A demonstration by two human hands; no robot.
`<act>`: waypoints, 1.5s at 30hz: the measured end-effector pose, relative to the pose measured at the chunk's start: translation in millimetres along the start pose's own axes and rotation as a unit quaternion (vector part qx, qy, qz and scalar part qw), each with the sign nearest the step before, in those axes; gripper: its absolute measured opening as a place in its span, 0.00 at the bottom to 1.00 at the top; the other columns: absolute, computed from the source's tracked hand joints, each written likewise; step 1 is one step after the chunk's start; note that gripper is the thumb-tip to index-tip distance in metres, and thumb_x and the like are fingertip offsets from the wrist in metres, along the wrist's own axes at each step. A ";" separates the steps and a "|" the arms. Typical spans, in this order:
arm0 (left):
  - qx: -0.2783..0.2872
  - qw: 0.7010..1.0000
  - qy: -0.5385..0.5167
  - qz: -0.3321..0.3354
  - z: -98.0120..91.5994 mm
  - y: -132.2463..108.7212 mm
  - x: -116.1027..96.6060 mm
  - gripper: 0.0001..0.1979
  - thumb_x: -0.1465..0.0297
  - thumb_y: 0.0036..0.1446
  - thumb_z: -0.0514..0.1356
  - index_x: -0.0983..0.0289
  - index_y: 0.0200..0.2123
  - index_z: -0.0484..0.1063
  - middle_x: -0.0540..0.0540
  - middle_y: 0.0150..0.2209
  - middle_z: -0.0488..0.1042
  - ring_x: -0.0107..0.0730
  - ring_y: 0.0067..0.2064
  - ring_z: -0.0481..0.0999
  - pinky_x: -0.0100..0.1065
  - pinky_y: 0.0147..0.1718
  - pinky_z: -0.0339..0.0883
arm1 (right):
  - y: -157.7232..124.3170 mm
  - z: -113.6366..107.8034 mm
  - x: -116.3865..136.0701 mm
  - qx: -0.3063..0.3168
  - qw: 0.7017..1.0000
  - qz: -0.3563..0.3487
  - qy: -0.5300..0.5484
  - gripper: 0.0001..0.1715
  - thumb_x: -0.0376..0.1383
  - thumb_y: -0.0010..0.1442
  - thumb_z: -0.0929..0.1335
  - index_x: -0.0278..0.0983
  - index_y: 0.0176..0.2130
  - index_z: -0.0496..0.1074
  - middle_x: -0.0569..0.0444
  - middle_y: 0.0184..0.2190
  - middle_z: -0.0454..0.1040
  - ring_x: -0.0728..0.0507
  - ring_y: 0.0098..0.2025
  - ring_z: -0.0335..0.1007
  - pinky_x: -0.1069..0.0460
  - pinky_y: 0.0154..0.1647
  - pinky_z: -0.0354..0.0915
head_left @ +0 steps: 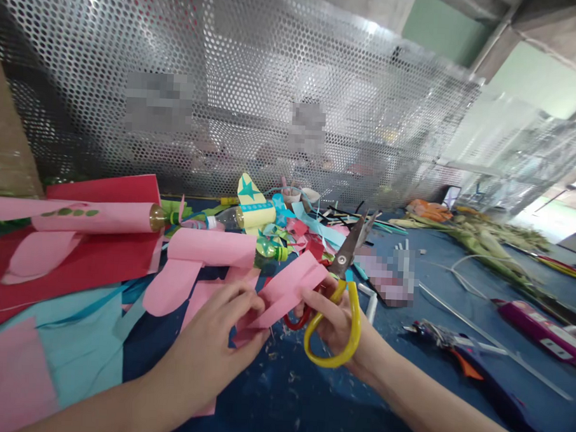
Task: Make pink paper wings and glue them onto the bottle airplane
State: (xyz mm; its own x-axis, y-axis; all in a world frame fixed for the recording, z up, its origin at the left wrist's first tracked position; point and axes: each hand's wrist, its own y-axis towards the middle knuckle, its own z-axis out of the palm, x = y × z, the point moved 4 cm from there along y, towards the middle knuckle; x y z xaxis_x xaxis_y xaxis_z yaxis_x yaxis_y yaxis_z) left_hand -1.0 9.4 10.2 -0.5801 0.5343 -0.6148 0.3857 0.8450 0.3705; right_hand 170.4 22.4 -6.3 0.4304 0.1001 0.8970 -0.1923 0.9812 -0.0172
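My left hand (pixel 228 325) is closed on a folded strip of pink paper (pixel 289 286), which stands up between my two hands. With my right hand (pixel 329 310) I carry yellow-handled scissors (pixel 343 260), their blades pointing up and away. The thumb and fingers of that same hand also touch the right end of the strip. A red loop (pixel 299 319) shows just beneath the paper; what it belongs to is hidden. Just beyond my left hand lies a bottle wrapped in pink paper (pixel 210 247) with a rounded pink wing.
A second pink-wrapped bottle (pixel 101 215) rests on red sheets at left, near blue paper (pixel 91 347). Colored scraps (pixel 306 233) lie behind my hands. A glue gun (pixel 472 370) and purple power strip (pixel 543 329) are at right. A perforated metal screen (pixel 256 81) stands behind.
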 end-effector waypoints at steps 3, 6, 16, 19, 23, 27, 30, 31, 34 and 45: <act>0.033 0.993 -0.094 -0.067 2.1 0.7 0.5 0.02 0.70 0.54 0.57 0.60 0.30 0.65 0.50 0.32 0.69 0.34 0.35 0.70 0.33 0.36 0.65 | 3.2 -4.3 -0.1 -0.013 0.999 -0.036 -0.007 0.14 0.44 0.54 0.73 0.39 0.29 0.69 0.59 0.22 0.68 0.50 0.24 0.63 0.54 0.26 0.62; 0.058 0.956 -0.237 -0.162 5.5 1.9 3.6 0.06 0.65 0.53 0.59 0.60 0.29 0.65 0.47 0.27 0.66 0.31 0.31 0.68 0.31 0.32 0.65 | 5.4 -11.0 -1.7 -0.048 0.996 -0.031 -0.071 0.15 0.47 0.55 0.72 0.39 0.33 0.69 0.60 0.24 0.67 0.51 0.23 0.59 0.55 0.25 0.60; 0.057 0.839 -0.470 -0.269 11.0 6.9 12.7 0.15 0.60 0.46 0.68 0.62 0.32 0.69 0.50 0.33 0.72 0.35 0.40 0.72 0.36 0.41 0.65 | 3.7 -10.9 -11.4 0.013 0.993 -0.006 -0.118 0.13 0.40 0.49 0.75 0.40 0.31 0.70 0.58 0.27 0.72 0.48 0.27 0.67 0.52 0.29 0.66; 0.048 0.820 -0.493 -0.287 8.7 9.4 14.7 0.18 0.60 0.46 0.68 0.63 0.37 0.71 0.52 0.35 0.73 0.36 0.39 0.73 0.36 0.38 0.67 | 5.3 -13.0 -8.3 -0.015 0.988 -0.022 -0.151 0.13 0.39 0.47 0.76 0.41 0.30 0.69 0.59 0.27 0.71 0.48 0.27 0.65 0.53 0.27 0.65; 0.013 0.827 -0.486 -0.282 1.2 13.4 21.8 0.18 0.61 0.49 0.67 0.63 0.41 0.71 0.53 0.36 0.73 0.32 0.35 0.73 0.32 0.32 0.68 | 5.8 -10.3 -7.4 -0.022 0.989 -0.021 -0.144 0.19 0.39 0.41 0.78 0.40 0.27 0.66 0.61 0.25 0.67 0.48 0.27 0.64 0.53 0.27 0.65; -0.005 0.863 -0.440 -0.250 -2.5 16.0 27.9 0.14 0.63 0.49 0.66 0.64 0.35 0.70 0.46 0.27 0.68 0.26 0.26 0.69 0.30 0.27 0.66 | 5.3 -6.7 -10.0 -0.010 0.991 -0.028 -0.129 0.19 0.39 0.41 0.78 0.41 0.27 0.66 0.61 0.26 0.66 0.48 0.30 0.65 0.52 0.32 0.66; -0.007 0.869 -0.429 -0.245 -0.4 15.5 29.4 0.14 0.62 0.50 0.65 0.64 0.36 0.68 0.46 0.27 0.68 0.26 0.26 0.70 0.31 0.27 0.66 | 6.0 -7.1 -10.5 -0.023 0.990 -0.030 -0.134 0.19 0.39 0.41 0.78 0.41 0.27 0.65 0.61 0.26 0.67 0.49 0.30 0.64 0.53 0.33 0.65; -0.003 0.868 -0.431 -0.247 0.9 15.0 29.3 0.15 0.62 0.50 0.65 0.64 0.37 0.68 0.47 0.29 0.69 0.27 0.27 0.71 0.31 0.27 0.67 | 6.3 -7.3 -10.0 -0.026 0.990 -0.032 -0.135 0.20 0.39 0.41 0.78 0.41 0.27 0.65 0.61 0.26 0.67 0.48 0.30 0.64 0.52 0.33 0.65; 0.017 0.862 -0.442 -0.247 4.8 13.1 28.3 0.18 0.63 0.50 0.66 0.63 0.41 0.65 0.51 0.33 0.72 0.32 0.33 0.74 0.34 0.33 0.69 | 7.1 -7.7 -7.7 -0.028 0.988 -0.039 -0.146 0.22 0.40 0.39 0.78 0.41 0.28 0.64 0.61 0.26 0.67 0.48 0.28 0.63 0.52 0.31 0.64; 0.013 0.892 -0.404 -0.205 -16.0 23.2 17.8 0.17 0.65 0.54 0.64 0.63 0.45 0.67 0.53 0.37 0.74 0.34 0.37 0.75 0.34 0.35 0.72 | 5.9 -10.3 -6.7 -0.003 0.980 -0.096 -0.175 0.18 0.44 0.50 0.74 0.40 0.29 0.63 0.59 0.28 0.66 0.48 0.30 0.65 0.52 0.31 0.65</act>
State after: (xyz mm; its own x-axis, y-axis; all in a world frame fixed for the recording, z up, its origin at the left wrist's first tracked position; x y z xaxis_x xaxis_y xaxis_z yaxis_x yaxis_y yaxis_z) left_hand -13.9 38.8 18.9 0.0255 -0.0183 -0.9995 0.2829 0.9591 -0.0104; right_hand 175.4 29.2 -17.0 0.1289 -0.1476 0.9806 -0.1312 0.9776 0.1644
